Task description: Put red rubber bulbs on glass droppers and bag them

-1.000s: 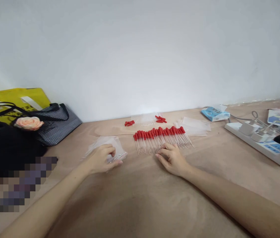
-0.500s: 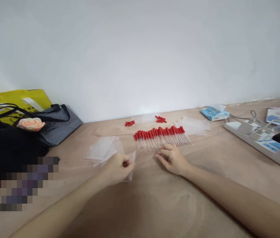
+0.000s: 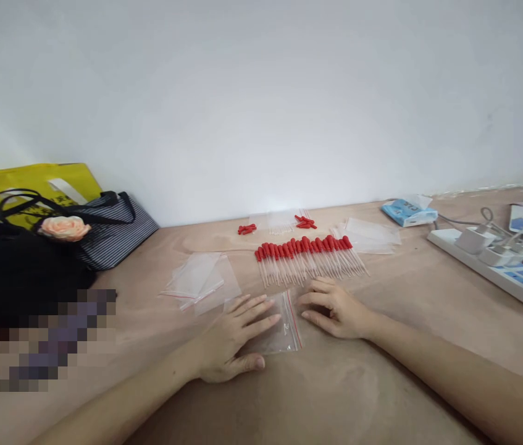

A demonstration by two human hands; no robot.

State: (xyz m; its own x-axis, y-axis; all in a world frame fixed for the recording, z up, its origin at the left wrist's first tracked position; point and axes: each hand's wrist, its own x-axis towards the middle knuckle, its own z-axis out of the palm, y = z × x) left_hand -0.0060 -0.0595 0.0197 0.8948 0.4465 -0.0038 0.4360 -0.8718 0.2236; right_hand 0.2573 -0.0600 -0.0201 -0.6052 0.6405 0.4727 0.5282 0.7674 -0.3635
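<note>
My left hand [image 3: 238, 339] lies flat with fingers spread on a clear zip bag [image 3: 277, 337]. The bag's red-lined zip edge points right, toward my right hand [image 3: 335, 309]. That hand rests on the table with its fingers curved and apart, and nothing shows in it. Just beyond it lies a row of droppers [image 3: 307, 250], clear thin tubes with red rubber bulbs at the far end. More clear zip bags [image 3: 196, 278] are fanned out beyond my left hand.
Loose red bulbs [image 3: 247, 229] and another pile of red bulbs [image 3: 306, 222] lie near the wall, with clear tubes [image 3: 282, 228] between. Zip bags [image 3: 367, 236], a tissue pack [image 3: 409, 212] and a power strip [image 3: 497, 266] are to the right. Bags [image 3: 113, 232] stand at left.
My left hand has gone from closed to spread flat and moved slightly right and nearer me. The zip bag now lies under it. My right hand stays near the droppers; the view has shifted slightly.
</note>
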